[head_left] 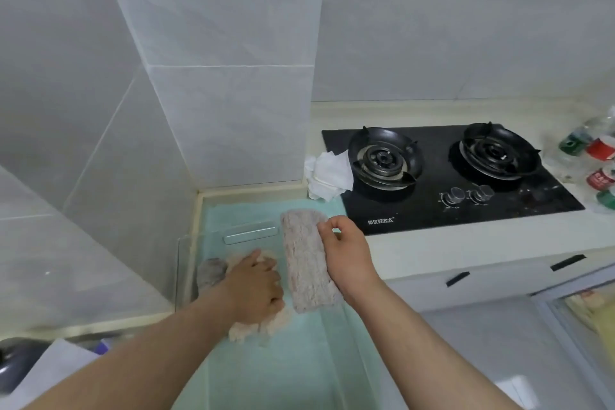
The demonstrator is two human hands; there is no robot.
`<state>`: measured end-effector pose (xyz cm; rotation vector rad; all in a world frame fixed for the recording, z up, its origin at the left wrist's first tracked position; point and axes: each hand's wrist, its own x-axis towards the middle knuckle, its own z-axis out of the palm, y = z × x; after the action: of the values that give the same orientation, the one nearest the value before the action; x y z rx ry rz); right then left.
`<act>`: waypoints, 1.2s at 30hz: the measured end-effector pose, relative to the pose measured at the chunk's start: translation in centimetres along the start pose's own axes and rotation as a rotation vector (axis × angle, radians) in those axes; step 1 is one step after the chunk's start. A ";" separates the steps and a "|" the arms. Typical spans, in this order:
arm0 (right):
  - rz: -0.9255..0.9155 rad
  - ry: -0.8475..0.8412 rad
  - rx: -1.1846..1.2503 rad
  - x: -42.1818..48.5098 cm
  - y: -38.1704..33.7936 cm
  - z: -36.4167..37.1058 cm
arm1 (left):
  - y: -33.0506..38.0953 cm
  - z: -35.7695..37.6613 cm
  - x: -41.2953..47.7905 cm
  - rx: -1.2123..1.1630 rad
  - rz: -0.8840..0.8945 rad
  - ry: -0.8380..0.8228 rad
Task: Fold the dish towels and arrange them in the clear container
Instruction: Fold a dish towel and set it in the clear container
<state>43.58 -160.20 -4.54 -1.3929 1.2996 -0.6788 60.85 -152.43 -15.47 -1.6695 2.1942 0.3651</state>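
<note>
A clear container [184, 273] sits on a pale green mat at the counter's left corner. Inside it lie a grey folded towel [210, 274] and a beige folded towel [266, 326]. My left hand [258, 289] presses down on the beige towel with the fingers bent over it. My right hand [346, 253] grips a pinkish folded towel [306, 263] by its right edge and holds it upright over the container, just right of my left hand.
A black two-burner gas stove [449, 176] fills the counter to the right. A crumpled white cloth [327, 175] lies at its left edge. Bottles [599, 156] stand at far right. Tiled walls close in the left and back.
</note>
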 end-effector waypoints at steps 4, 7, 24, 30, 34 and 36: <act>0.018 -0.025 -0.075 -1.0 0.9 2.6 | -1.1 1.1 -1.1 -0.039 -0.071 -0.055; 0.053 -0.065 -0.139 -1.4 2.7 4.8 | -1.2 0.4 -2.6 -0.050 -0.082 -0.122; 0.232 0.003 -0.091 2.3 10.0 10.7 | -1.6 -0.7 -4.4 -0.171 -0.032 -0.119; 0.175 -0.100 -0.367 2.7 10.0 10.5 | -1.5 -0.5 -4.4 -0.144 -0.038 -0.120; 0.133 -0.215 -0.674 2.1 8.8 9.6 | -1.4 -0.6 -4.2 -0.135 -0.055 -0.143; 0.204 -0.242 -0.572 2.2 8.1 9.2 | -1.4 -0.6 -4.0 -0.131 -0.065 -0.146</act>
<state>49.79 -158.17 -15.12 -1.6976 1.4740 0.0153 63.05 -149.57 -13.14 -1.7181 2.0445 0.6044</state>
